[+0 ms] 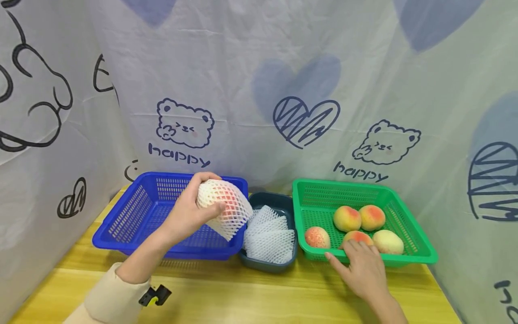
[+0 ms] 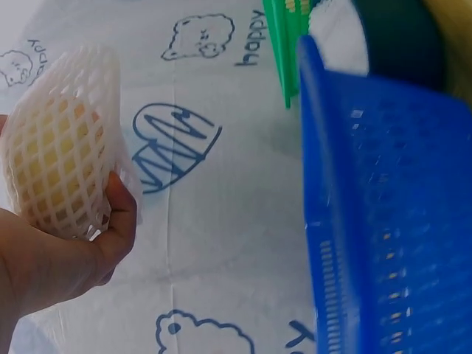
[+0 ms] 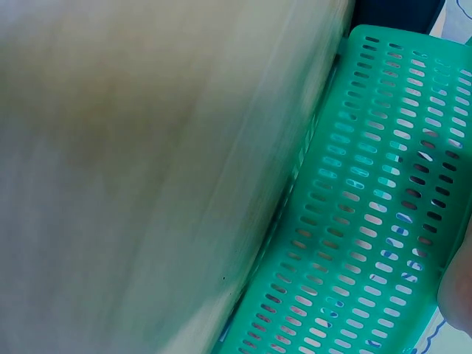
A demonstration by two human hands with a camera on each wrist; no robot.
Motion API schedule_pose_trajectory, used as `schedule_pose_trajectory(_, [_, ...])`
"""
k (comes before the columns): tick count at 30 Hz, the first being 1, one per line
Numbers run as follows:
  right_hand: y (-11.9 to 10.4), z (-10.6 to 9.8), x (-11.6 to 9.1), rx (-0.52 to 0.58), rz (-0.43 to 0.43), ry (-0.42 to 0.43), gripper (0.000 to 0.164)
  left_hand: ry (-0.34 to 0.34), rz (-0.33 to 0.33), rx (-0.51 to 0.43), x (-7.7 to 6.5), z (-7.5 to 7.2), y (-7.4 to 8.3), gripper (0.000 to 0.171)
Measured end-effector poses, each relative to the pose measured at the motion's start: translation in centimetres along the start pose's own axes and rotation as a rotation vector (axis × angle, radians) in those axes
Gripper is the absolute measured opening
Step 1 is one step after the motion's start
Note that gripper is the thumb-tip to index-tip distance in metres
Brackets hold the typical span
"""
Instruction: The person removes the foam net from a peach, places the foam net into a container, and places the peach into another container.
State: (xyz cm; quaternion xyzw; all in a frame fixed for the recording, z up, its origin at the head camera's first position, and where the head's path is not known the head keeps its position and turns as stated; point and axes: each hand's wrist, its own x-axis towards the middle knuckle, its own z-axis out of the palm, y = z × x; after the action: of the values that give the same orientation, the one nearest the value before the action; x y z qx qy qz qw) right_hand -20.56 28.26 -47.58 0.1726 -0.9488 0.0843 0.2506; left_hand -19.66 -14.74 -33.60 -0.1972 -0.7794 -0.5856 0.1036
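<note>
In the head view my left hand (image 1: 187, 215) grips a peach (image 1: 226, 201) wrapped in a white foam net (image 1: 232, 225), held up over the right side of the blue basket (image 1: 133, 245). The left wrist view shows the thumb and fingers round the netted peach (image 2: 59, 155). My right hand (image 1: 362, 272) reaches over the front rim of the green basket (image 1: 404, 198), its fingers on a peach (image 1: 358, 236) at the front. The thumb lies apart, by the rim. Several other peaches (image 1: 346, 218) lie in that basket; the fingertips are partly hidden.
Between the two baskets stands a dark blue-grey tub (image 1: 267, 266) holding several white foam nets (image 1: 271, 240). All stand on a yellow wood-grain table (image 1: 226, 292). A printed cloth (image 1: 243, 135) hangs behind and at both sides.
</note>
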Motion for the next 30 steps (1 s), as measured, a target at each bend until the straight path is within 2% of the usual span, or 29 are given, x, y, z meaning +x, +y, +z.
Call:
schedule_pose_trajectory(5, [-0.1, -0.1, 0.1, -0.002, 0.007, -0.015, 0.042, 0.001, 0.022, -0.062, -1.6, 1.1, -0.6, 0.056])
schedule_pose_trajectory(13, [-0.1, -0.1, 0.0, 0.001, 0.002, -0.009, 0.041, -0.045, 0.061, -0.104, -3.7, 3.3, -1.9, 0.056])
schedule_pose_trajectory(18, [-0.1, -0.2, 0.1, 0.004, 0.006, -0.019, 0.042, -0.072, 0.06, -0.131, -4.9, 4.6, -2.5, 0.057])
schedule_pose_trajectory(24, [-0.1, -0.1, 0.1, 0.005, 0.01, -0.016, 0.043, -0.119, 0.077, -0.144, -5.8, 5.5, -3.1, 0.057])
schedule_pose_trajectory(30, [-0.1, -0.1, 0.1, 0.004, 0.008, -0.013, 0.042, -0.166, 0.06, -0.172, -6.6, 6.4, -3.9, 0.059])
